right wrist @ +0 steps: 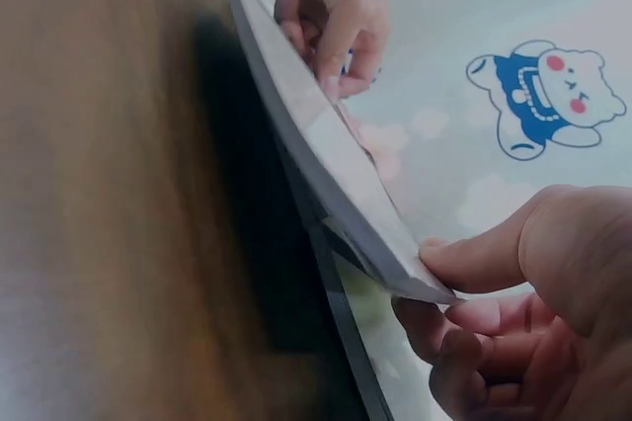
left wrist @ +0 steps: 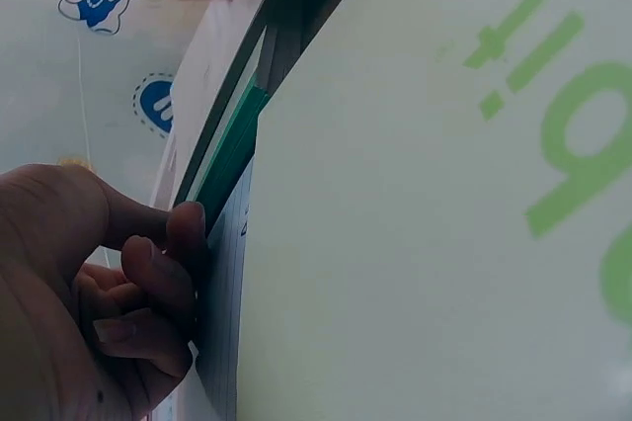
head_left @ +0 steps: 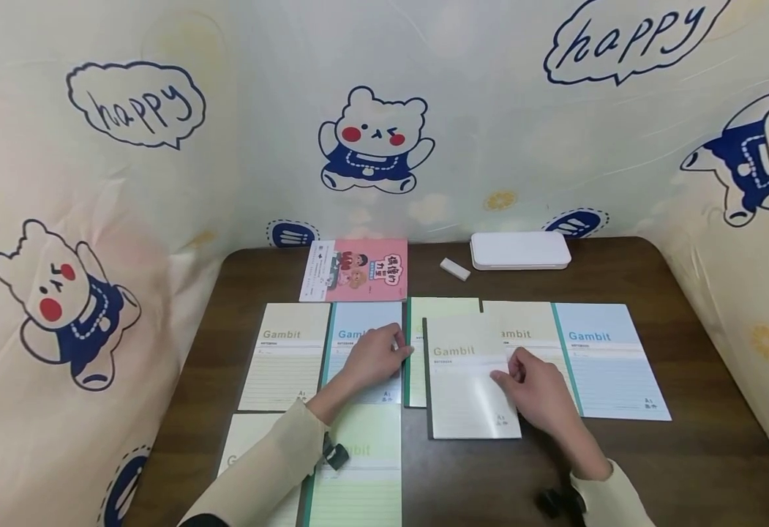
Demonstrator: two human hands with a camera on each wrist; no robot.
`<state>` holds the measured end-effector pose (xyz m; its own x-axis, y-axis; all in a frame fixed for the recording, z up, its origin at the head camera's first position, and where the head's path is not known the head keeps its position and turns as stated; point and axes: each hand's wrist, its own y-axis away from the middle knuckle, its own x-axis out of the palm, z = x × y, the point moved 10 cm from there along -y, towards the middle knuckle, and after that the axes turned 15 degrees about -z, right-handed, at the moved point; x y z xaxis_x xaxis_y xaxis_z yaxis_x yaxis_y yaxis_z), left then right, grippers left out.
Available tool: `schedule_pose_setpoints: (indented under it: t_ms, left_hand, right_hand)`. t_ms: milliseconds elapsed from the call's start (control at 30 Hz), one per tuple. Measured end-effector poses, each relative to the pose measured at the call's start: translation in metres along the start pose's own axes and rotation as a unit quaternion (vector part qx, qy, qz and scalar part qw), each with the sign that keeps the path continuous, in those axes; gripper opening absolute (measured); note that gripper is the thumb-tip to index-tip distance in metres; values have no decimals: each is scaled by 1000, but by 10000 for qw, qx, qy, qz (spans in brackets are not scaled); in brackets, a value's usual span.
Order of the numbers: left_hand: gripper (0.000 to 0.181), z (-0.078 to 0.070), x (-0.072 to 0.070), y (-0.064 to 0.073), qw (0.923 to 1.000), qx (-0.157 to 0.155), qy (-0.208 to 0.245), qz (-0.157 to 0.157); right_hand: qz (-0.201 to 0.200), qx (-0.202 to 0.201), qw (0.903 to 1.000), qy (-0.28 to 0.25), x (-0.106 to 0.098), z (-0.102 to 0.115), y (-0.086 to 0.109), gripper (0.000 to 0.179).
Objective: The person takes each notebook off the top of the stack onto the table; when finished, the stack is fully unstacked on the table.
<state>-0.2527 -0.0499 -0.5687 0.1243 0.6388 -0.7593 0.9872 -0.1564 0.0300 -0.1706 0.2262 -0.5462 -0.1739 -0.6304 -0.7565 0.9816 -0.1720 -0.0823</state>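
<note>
My right hand [head_left: 542, 391] pinches the right edge of a pale grey Gambit notebook [head_left: 466, 395] between thumb and fingers. That notebook is tilted and overlaps a light green notebook [head_left: 446, 306] and a beige notebook [head_left: 530, 322]; the right wrist view shows its edge raised. Over a blue notebook [head_left: 361, 395], my left hand [head_left: 376, 356] has its fingers bent loosely. Its fingertips are right at the green spine [left wrist: 227, 139] of the light green notebook in the left wrist view. Another blue notebook [head_left: 611, 366] lies at the far right.
A beige notebook [head_left: 285, 359] lies on the left, with another pale notebook [head_left: 259, 424] and a light green notebook [head_left: 358, 483] nearer the front. At the back are a pink book [head_left: 377, 271], a white eraser [head_left: 454, 269] and a white case [head_left: 520, 251]. Printed cloth hangs around the brown table [head_left: 621, 278].
</note>
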Motion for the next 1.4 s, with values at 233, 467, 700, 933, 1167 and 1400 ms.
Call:
schedule_pose_setpoints:
  t_ms: [233, 467, 700, 933, 1167, 1400]
  left_hand:
    - [19, 1, 1, 0, 10000, -71, 24, -3]
    - [19, 1, 1, 0, 9999, -118, 92, -2]
    - [20, 0, 0, 0, 10000, -92, 37, -11]
    - [21, -1, 2, 0, 10000, -73, 66, -2]
    - [21, -1, 2, -1, 9999, 6, 116, -29]
    - [22, -2, 2, -1, 9999, 36, 107, -83]
  right_hand:
    - [520, 542, 9971, -95, 2, -10, 46, 33]
    - [954, 931, 9909, -169, 9, -16, 88, 38]
    - [1367, 1019, 9850, -250, 11, -21, 113, 43]
    - [1734, 861, 9786, -704, 17, -18, 126, 42]
    - [1731, 752, 9794, -712, 24, -17, 134, 44]
    - [1397, 761, 9865, -387, 29, -11, 138, 44]
